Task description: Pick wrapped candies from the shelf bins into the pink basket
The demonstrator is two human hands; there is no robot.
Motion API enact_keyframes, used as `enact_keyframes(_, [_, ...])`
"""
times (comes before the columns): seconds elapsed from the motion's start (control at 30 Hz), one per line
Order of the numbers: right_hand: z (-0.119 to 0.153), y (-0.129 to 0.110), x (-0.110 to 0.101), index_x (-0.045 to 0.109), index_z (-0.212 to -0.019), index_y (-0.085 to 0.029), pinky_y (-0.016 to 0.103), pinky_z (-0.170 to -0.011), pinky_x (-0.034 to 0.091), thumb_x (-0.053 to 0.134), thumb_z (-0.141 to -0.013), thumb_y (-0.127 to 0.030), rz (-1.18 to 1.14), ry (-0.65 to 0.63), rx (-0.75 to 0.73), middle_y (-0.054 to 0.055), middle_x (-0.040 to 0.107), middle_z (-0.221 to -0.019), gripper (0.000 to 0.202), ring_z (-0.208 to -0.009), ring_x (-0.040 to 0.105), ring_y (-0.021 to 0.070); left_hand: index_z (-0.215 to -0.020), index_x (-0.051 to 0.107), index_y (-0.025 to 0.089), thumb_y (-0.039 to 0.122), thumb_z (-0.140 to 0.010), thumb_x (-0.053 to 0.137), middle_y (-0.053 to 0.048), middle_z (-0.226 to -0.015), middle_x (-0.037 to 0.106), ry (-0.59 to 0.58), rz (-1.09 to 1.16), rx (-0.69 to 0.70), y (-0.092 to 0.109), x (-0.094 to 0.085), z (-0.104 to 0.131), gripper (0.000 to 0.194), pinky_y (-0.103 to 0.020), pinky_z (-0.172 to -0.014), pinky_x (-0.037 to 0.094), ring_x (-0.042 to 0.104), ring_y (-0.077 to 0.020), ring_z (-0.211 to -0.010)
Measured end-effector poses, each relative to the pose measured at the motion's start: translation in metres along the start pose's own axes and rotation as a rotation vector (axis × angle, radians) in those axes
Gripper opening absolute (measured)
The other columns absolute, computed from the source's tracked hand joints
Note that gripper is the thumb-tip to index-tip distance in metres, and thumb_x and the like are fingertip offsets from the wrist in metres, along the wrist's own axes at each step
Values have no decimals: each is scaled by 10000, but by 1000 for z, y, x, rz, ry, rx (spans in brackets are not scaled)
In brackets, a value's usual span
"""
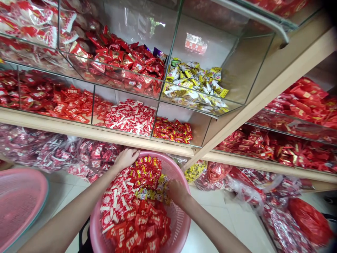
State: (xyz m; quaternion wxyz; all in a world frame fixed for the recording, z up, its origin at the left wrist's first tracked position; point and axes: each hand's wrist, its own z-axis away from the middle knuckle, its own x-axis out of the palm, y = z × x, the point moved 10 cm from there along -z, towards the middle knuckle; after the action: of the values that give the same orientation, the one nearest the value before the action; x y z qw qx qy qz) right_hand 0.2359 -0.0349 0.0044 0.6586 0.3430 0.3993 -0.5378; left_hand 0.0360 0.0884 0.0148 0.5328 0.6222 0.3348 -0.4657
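Note:
A pink plastic basket (pixel 177 225) stands before me with several kinds of wrapped candy in it. White-and-red candies (pixel 116 200) lie along its left side, and small red-and-yellow ones (pixel 146 170) at the far side. Bright red packets (pixel 139 225) fill the near part; yellow candies (pixel 150 194) form a strip in the middle. My left hand (pixel 127 158) is closed over the basket's far-left rim. Inside the right wall, my right hand (pixel 177 191) is curled against the yellow candies, slightly blurred. Its fingertips are hidden, so what they hold does not show.
Glass-fronted shelf bins (pixel 126 82) of wrapped candy rise ahead, above a wooden ledge (pixel 168 147). Plastic bags of candy (pixel 60 151) lie on the floor beneath. Another pink basket (pixel 39 189) is at left; more bags and a red bag (pixel 309 219) sit at right.

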Motion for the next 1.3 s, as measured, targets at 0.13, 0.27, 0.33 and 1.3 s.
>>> enact_keyframes(0.13, [4, -7, -17, 640, -959, -114, 311, -692, 483, 475, -787, -141, -3, 68, -60, 163, 592, -1063, 240, -845, 627, 232, -974, 660, 217, 511, -878, 236, -75, -882, 686, 0, 6, -5, 0, 0, 0, 526, -248, -700, 427, 631, -211, -820])
enact_keyframes(0.27, [9, -31, -3, 651, -928, -146, 299, -694, 480, 490, -762, -109, -1, 65, -210, 129, 584, -1063, 234, -851, 616, 213, -967, 661, 209, 509, -877, 233, -78, -829, 685, 0, 0, -11, 0, -1, 1, 531, -256, -676, 427, 632, -215, -781])
enact_keyframes(0.33, [9, -37, 10, 647, -936, -144, 306, -708, 480, 486, -753, -73, 21, 69, -250, 127, 590, -1042, 254, -871, 605, 215, -960, 662, 207, 506, -878, 232, -76, -816, 684, -2, 0, -11, 0, -2, 2, 530, -252, -672, 426, 631, -210, -771])
enact_keyframes(1.3, [15, -31, 0, 632, -934, -140, 269, -650, 496, 538, -804, -223, 24, 168, -224, 117, 576, -1007, 182, -891, 586, 218, -929, 662, 212, 519, -880, 212, -74, -782, 676, 12, -21, 6, 1, 0, 0, 546, -243, -634, 411, 630, -206, -735])
